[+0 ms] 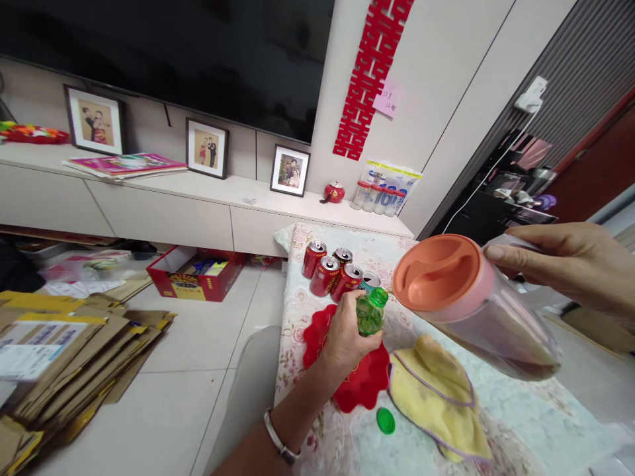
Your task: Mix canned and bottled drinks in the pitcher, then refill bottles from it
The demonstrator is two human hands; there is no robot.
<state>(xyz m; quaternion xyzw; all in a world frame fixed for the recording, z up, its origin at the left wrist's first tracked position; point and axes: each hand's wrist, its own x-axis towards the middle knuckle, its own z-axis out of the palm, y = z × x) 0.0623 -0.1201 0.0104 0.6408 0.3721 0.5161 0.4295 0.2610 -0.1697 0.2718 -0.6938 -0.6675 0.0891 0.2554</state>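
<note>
My left hand (343, 330) is wrapped round a small green bottle (371, 316), whose mouth is uncapped and points up, just above a red scalloped plate (364, 383). To the right, my right hand (550, 254) grips the handle of a clear plastic pitcher (501, 324). The pitcher is tilted, its orange lid (439, 274) leaning toward the bottle, and some brownish liquid lies low in it. No stream shows between the two. On the cloth near the plate rests a green cap (385, 420). A yellow towel (436, 396) lies crumpled below the pitcher.
Several red cans (325, 274) stand behind the bottle on the flowered tablecloth (342, 443). Glass jars with red lids (380, 198) and a red pot (334, 192) sit on the cabinet (183, 205). Flattened cardboard (94, 350) and a red box (198, 281) lie on the floor at left.
</note>
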